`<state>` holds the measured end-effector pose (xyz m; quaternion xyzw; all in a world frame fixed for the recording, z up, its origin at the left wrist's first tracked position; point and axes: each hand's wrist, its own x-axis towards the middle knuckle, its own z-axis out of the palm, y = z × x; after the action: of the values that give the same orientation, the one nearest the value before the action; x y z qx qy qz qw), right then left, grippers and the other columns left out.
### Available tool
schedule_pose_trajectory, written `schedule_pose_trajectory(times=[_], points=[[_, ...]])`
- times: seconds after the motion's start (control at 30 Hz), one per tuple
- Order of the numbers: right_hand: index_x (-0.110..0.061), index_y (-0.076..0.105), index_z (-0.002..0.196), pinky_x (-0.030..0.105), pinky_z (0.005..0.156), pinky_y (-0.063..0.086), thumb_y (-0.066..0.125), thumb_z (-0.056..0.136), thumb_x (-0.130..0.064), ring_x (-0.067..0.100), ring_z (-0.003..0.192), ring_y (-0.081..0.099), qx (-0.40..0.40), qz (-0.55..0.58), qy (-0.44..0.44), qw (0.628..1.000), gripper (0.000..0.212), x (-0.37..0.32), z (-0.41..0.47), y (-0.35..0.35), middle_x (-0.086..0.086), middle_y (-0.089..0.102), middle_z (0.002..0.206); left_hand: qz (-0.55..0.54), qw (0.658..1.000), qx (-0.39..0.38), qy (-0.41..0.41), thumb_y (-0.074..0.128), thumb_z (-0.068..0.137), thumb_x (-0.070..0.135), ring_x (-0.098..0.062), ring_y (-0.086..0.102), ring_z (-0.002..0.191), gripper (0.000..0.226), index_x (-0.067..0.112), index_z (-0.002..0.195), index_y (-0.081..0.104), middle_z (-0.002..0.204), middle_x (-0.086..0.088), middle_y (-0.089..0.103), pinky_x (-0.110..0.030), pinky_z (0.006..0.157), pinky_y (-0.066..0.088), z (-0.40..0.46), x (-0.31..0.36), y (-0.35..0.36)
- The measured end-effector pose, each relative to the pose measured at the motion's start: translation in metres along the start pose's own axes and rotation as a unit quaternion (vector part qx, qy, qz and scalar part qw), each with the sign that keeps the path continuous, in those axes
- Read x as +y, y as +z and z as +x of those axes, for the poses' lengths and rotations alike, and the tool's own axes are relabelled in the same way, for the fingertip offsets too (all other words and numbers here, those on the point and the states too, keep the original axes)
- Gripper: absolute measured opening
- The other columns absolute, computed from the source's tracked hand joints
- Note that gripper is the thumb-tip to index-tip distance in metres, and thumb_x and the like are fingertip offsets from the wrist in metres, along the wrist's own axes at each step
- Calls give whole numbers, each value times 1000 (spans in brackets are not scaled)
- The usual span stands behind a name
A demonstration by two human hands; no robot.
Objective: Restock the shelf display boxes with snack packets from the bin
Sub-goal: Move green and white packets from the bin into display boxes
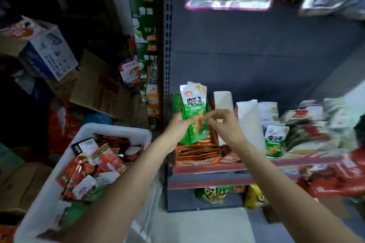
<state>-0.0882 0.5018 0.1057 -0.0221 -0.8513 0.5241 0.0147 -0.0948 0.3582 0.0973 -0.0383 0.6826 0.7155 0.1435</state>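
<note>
Left hand (178, 124) grips green snack packets (194, 112); right hand (223, 124) pinches their edge. Placement step: next, lower upright into orange display box (197, 156).

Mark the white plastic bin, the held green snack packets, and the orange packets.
white plastic bin (116, 128), head view, far rim
green snack packets (194, 104), head view, upper front
orange packets (197, 153), head view, top edges

Shelf (209, 171) right before me: orange packets (197, 153) stacked at twelve o'clock, green-and-white packet (274, 142) upright at two, white bin (118, 130) at nine.
</note>
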Motion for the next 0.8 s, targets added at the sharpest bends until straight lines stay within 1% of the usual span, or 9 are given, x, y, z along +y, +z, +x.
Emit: schedule_pose_trajectory(times=[0.13,0.2,0.3,0.43,0.5,0.6,0.67,0.7,0.8], points=[[-13,55,111,34,87,50,72,80,-11,20,95,64,17,141,58,988,36,28,13,-77,7,68,103,121,989,-59,55,67,82,0,3,58,72,27,15,103,58,95,2,64,-5,67,44,15,3,78],[-10,59,109,39,83,53,68,82,-2,25,90,67,11,199,59,978,30,40,14,-108,12,70,101,118,990,-63,50,73,79,8,-10,63,88,39,10,112,53,103,1,66,-17,81,49,26,0,113],[1,59,111,30,66,55,60,83,9,20,75,68,32,298,67,952,29,54,15,-150,13,70,93,102,994,-34,21,80,69,30,-18,62,102,62,12,118,46,112,-1,64,-37,92,50,37,-1,158],[-2,61,101,35,73,53,57,84,7,26,82,65,34,392,100,914,21,77,21,-191,12,69,94,179,980,-30,86,66,86,24,-17,60,96,32,11,113,56,107,-4,65,-28,81,45,51,-1,206],[-3,63,93,32,66,55,56,84,7,24,76,67,22,386,114,915,15,84,23,-207,9,72,86,200,973,-57,102,63,89,22,-18,61,94,25,10,110,60,103,-4,66,-27,79,45,59,0,220],[-3,64,91,29,60,56,57,85,6,21,72,69,28,364,107,925,12,90,28,-229,6,73,81,213,964,-129,95,71,83,29,-15,58,102,37,17,115,56,109,1,62,-27,85,46,71,-1,229],[-6,64,89,27,60,55,60,84,5,17,70,69,91,356,87,926,13,93,36,-244,3,73,80,353,917,-131,132,79,71,43,-18,43,125,75,24,134,42,133,0,49,-33,103,38,85,-5,228],[-8,63,88,25,58,54,60,84,5,14,68,69,129,352,84,923,14,93,40,-250,1,72,79,456,868,-123,152,78,68,49,-19,30,135,92,24,143,31,146,-1,35,-36,110,29,92,-8,226],[-12,60,85,20,53,50,61,84,4,11,64,66,176,353,77,916,16,92,51,-264,2,68,81,637,744,-91,179,58,80,63,-18,0,146,101,12,151,7,159,-2,1,-34,118,7,110,-16,223]])
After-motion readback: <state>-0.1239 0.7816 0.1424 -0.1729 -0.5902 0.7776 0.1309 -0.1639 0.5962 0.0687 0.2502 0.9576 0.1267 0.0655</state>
